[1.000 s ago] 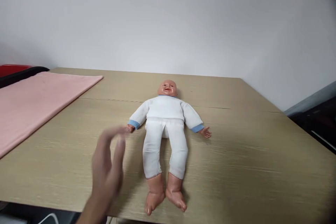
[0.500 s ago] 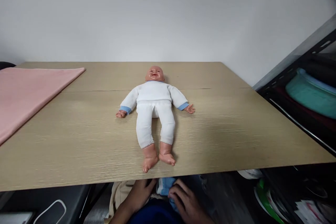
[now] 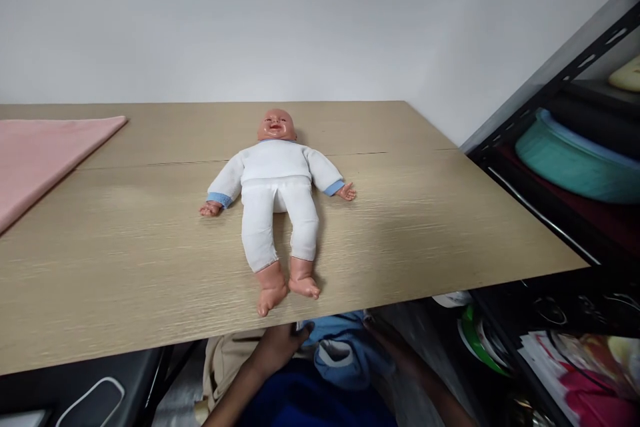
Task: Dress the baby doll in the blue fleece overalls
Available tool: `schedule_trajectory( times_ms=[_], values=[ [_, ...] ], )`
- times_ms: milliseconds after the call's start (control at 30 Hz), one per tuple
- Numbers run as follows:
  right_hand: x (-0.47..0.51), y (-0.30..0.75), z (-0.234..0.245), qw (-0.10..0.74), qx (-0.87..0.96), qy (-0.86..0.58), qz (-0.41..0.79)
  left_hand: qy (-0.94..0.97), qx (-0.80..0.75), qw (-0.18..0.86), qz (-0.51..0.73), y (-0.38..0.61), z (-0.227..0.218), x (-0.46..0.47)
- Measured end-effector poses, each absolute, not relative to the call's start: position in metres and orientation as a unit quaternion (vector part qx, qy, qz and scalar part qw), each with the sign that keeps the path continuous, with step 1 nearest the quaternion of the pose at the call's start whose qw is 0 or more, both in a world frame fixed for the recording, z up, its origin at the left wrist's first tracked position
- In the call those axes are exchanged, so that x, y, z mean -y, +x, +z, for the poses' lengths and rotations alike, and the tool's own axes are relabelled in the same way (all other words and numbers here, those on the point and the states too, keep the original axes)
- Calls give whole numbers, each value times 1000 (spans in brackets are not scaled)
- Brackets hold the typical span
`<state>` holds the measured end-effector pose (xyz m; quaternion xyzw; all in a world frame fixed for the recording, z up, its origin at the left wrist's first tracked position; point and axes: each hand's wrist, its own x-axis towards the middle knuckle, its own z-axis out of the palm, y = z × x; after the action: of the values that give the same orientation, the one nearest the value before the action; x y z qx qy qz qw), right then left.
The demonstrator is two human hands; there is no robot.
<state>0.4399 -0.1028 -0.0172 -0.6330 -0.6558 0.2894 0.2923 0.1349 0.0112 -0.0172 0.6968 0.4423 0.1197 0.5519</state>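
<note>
A baby doll [image 3: 277,160] lies on its back on the wooden table, head toward the wall and bare feet near the front edge. It wears a white top with blue cuffs and white trousers. Below the table edge, over my lap, is a small blue garment [image 3: 345,363] with a pale opening showing. My left hand [image 3: 280,347] is closed at the garment's left side, thumb against the cloth. At its right upper edge my right hand [image 3: 377,325] grips the cloth, its fingers partly hidden by the table.
A folded pink cloth [image 3: 50,153] lies at the table's left. On the right, a black shelf rack [image 3: 550,223] holds a teal basin [image 3: 575,160]. Under the table are a green-rimmed round item [image 3: 473,340], papers, and a white cable [image 3: 117,383].
My right hand has moved right and away from my left, and the blue garment is spread wider between them. The view has shifted slightly right; the doll stays put on the table.
</note>
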Motion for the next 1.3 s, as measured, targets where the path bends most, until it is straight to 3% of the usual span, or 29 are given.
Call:
schedule_trajectory(
  times_ms=[133,233,400,500,600,700,867,967,1033,1200,1300],
  values=[
    [103,439,16,282,606,-670,321,713,-448,532,89,108,15,1],
    [98,432,74,242,615,-659,360,727,-447,521,-2,72,63,7],
    [53,409,189,141,774,-455,418,743,-334,574,-84,33,179,-14],
    [6,398,242,154,854,-350,352,773,-220,594,23,47,232,-45],
    [-39,389,285,185,899,-282,279,810,-235,485,232,76,260,-86],
    [-77,385,316,239,896,-273,258,851,-182,421,257,99,272,-129],
    [-131,394,310,324,829,-348,292,916,-149,354,112,120,257,-173],
    [-144,407,272,237,840,-375,313,956,-147,242,70,129,228,-176],
    [-141,417,247,172,862,-368,304,962,-147,220,73,130,213,-173],
    [-112,432,216,138,879,-300,343,946,-149,267,113,122,208,-170],
    [-97,427,210,147,885,-274,346,910,-161,356,137,118,214,-169]
  ],
)
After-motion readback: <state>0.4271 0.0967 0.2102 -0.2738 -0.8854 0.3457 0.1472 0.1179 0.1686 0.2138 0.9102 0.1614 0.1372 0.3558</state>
